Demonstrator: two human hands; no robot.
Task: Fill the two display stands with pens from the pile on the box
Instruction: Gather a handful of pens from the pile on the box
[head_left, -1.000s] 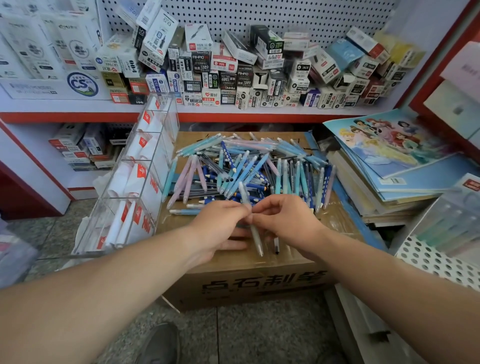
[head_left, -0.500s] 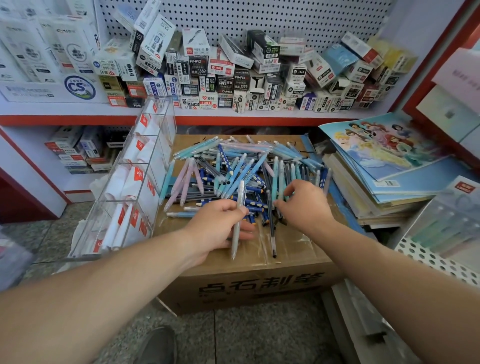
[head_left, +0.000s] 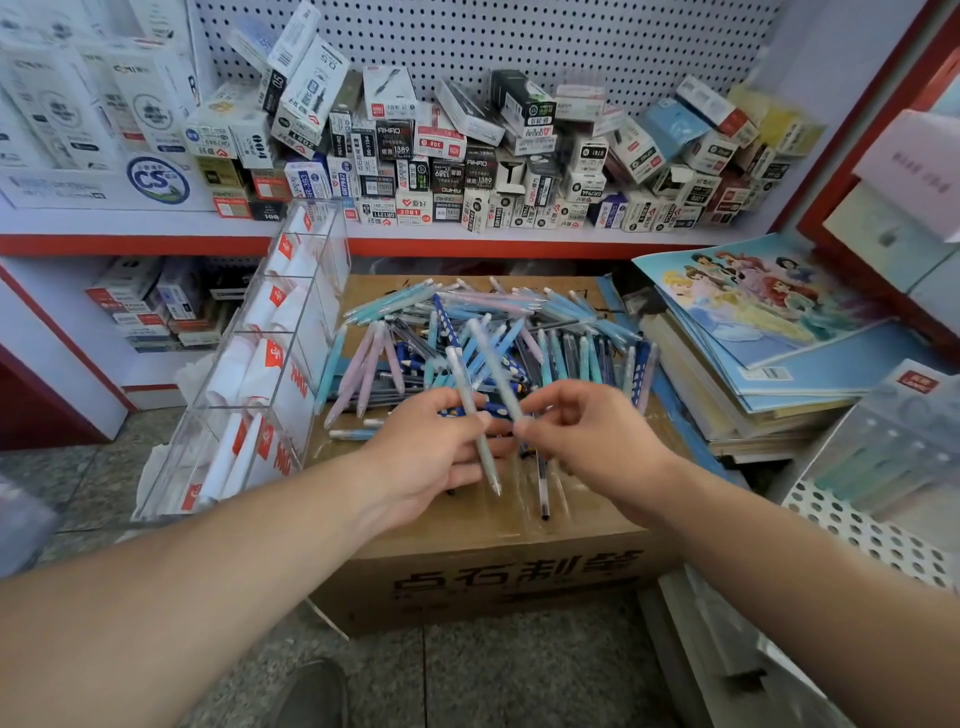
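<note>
Over the cardboard box (head_left: 509, 571) the two hands meet above the near edge of the pile of pens (head_left: 561, 332), which lies spread across the box top. The left hand (head_left: 431, 452) has its fingers curled round a grey pen (head_left: 459, 375), tip pointing down toward the person. The right hand (head_left: 587, 441) pinches the lower end of a pale pen (head_left: 493, 364) that slants up over the pile. A clear display stand (head_left: 270, 364) leans just left of the box; a second stand (head_left: 883, 447) sits at the right, beyond a stack of notebooks (head_left: 753, 312)
</note>
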